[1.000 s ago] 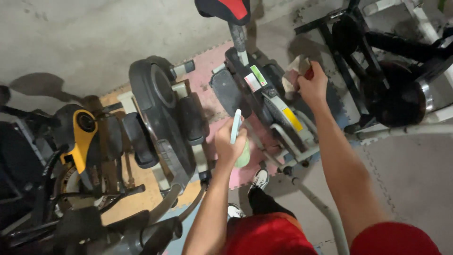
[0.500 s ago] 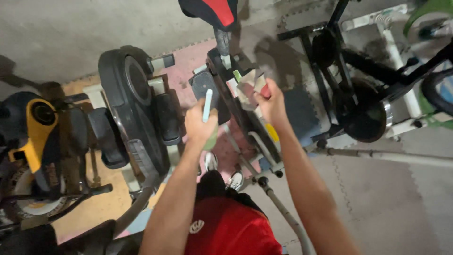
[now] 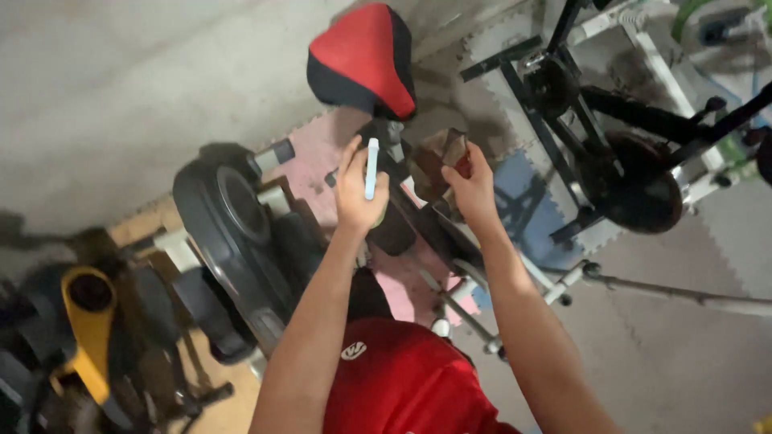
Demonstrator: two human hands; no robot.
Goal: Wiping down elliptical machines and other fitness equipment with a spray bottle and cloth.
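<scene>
Down on the floor (image 3: 121,104), at the left edge of the view, lay a yellow-and-black machine (image 3: 87,321), and just right of it a black exercise machine with a round flywheel (image 3: 233,217) over tan and pink foam mats (image 3: 318,149).

Near the middle, the left hand (image 3: 358,189) was raised in front of the exercise bike. Its fingers (image 3: 351,157) were closed around a slim white, pen-like tool (image 3: 371,167), which stood nearly upright in the grip, its long axis running up toward the red-and-black saddle (image 3: 366,60) directly above. The tool's top end sat just under the saddle's lower edge, near the seat post (image 3: 392,135).

Just right of that, the right hand (image 3: 473,186) was closed on a crumpled brown rag (image 3: 441,161), with something red showing by the fingertips; what that was could not be told. The rag lay against the bike's frame, immediately below and right of the saddle. The two hands were near each other, on either side of the seat post, with the left slightly nearer to it.

Farther right stood another black-framed exercise bike (image 3: 611,153) on grey and blue mats (image 3: 523,185), well apart from both hands.
</scene>
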